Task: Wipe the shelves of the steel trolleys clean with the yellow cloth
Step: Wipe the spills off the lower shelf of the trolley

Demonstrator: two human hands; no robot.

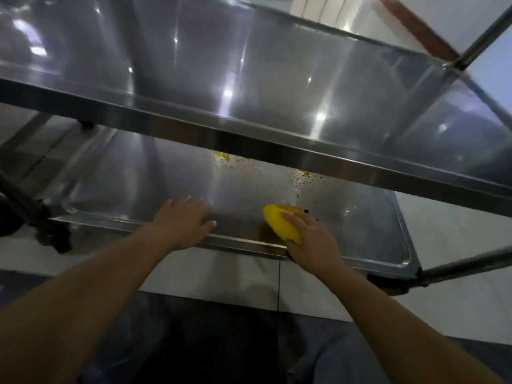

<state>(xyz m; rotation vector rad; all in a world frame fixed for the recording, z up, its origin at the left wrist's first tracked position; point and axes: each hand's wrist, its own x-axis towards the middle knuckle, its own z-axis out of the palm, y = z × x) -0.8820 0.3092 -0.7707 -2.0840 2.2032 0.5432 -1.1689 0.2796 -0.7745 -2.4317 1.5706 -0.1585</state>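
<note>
A steel trolley stands before me, its upper shelf (277, 79) shiny and its lower shelf (124, 178) below the front rail. My right hand (310, 239) grips the bunched yellow cloth (279, 223) and presses it on the lower shelf near the front rim. My left hand (184, 221) rests flat on that rim, fingers spread. Yellow-brown stains (224, 160) and a second spotted patch (303, 178) lie on the lower shelf, partly hidden by the upper shelf's edge.
The upper shelf's front rail (249, 139) crosses just above my hands. Trolley posts rise at right (471, 51) and at the lower right corner (465, 266). A dark caster and frame (41, 225) sit at left. Pale floor tiles (221, 275) lie below.
</note>
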